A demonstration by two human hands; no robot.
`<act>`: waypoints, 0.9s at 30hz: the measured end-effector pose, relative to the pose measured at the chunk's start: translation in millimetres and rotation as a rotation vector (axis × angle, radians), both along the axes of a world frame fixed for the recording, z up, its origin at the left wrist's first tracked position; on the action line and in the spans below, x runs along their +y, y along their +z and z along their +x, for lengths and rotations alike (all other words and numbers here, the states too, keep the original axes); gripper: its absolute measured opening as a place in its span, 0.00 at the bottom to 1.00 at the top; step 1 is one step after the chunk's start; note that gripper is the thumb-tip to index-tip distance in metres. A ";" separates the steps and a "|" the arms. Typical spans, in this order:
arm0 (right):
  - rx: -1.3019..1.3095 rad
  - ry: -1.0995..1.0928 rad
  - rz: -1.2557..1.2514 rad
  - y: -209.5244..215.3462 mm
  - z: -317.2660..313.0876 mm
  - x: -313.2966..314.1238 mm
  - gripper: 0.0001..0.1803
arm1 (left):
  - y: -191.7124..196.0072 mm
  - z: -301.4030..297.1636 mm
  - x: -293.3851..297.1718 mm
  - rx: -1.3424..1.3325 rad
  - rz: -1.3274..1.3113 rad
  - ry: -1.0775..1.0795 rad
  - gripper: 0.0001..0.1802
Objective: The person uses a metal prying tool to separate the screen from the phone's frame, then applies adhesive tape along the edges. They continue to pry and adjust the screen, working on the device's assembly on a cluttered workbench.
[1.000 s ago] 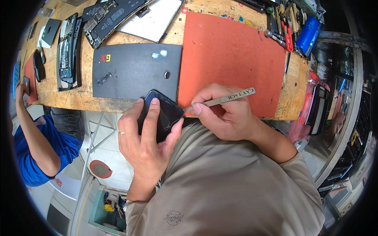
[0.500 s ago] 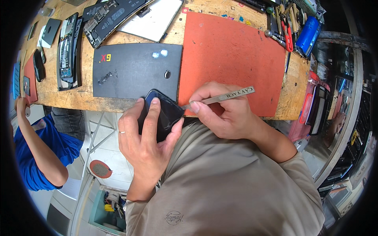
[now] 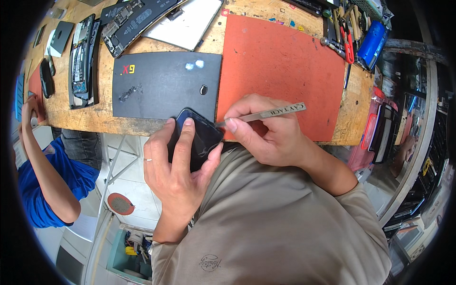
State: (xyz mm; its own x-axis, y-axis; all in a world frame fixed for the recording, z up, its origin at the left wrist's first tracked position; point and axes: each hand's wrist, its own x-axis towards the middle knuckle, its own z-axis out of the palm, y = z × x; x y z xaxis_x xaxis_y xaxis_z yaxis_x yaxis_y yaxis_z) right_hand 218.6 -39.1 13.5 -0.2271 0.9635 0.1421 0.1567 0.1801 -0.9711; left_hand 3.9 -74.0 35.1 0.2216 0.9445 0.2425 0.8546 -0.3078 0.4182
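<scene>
My left hand (image 3: pixel 178 173) grips a dark phone (image 3: pixel 202 142) with a glossy face, tilted at the bench's front edge, two fingers lying across its face and the thumb along its lower right side. My right hand (image 3: pixel 268 133) pinches a thin flat metal pry blade (image 3: pixel 280 110) between thumb and forefinger. The blade's tip points at the phone's upper right edge, touching or nearly so; whether it sits in the seam I cannot tell. Beyond the phone lies a black mat (image 3: pixel 164 83), and beside that an orange-red mat (image 3: pixel 285 71).
Opened phones (image 3: pixel 83 61) and a larger opened device (image 3: pixel 135 21) lie at the back left. Cutters with red handles (image 3: pixel 347 45), other hand tools and a blue cylinder (image 3: pixel 373 45) stand at the back right. A co-worker in a blue shirt (image 3: pixel 59 185) sits at far left.
The pry blade and my right hand have shifted slightly left and up along the phone's edge. My left hand keeps its hold. The co-worker's arm has moved a little.
</scene>
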 end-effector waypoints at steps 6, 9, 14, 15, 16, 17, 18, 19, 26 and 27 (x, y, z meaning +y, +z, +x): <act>0.040 -0.149 0.032 -3.5 -8.0 14.0 0.04 | -0.2 0.3 0.0 0.000 0.009 -0.001 0.35; 0.133 -0.194 -0.143 -3.9 -16.6 21.6 0.04 | -0.8 0.7 0.1 -0.005 0.010 0.000 0.35; 0.140 -0.186 -0.345 2.7 -17.9 23.7 0.05 | -0.4 0.6 -0.5 -0.003 0.003 0.006 0.35; 0.208 -0.183 -0.325 4.7 -16.7 21.4 0.05 | -0.5 0.5 -0.3 0.002 0.011 0.003 0.35; 0.165 -0.162 -0.327 6.8 -14.4 18.8 0.05 | -0.7 0.4 -0.1 0.001 0.015 0.001 0.35; 0.158 -0.131 -0.293 9.1 -10.4 15.2 0.06 | -0.8 0.4 0.0 -0.006 0.012 0.001 0.35; 0.165 -0.099 -0.266 11.1 -5.7 11.1 0.06 | -0.6 0.3 0.0 0.002 0.014 -0.003 0.35; 0.127 -0.087 -0.255 12.5 -0.9 6.9 0.05 | -0.3 -0.1 0.0 0.004 0.011 -0.005 0.36; -0.087 0.066 0.233 4.1 18.3 -24.6 0.09 | 2.4 -0.5 -0.8 0.008 -0.014 -0.005 0.39; -0.117 0.079 0.295 1.0 17.3 -27.6 0.13 | 2.8 0.0 -1.3 0.014 -0.015 -0.006 0.39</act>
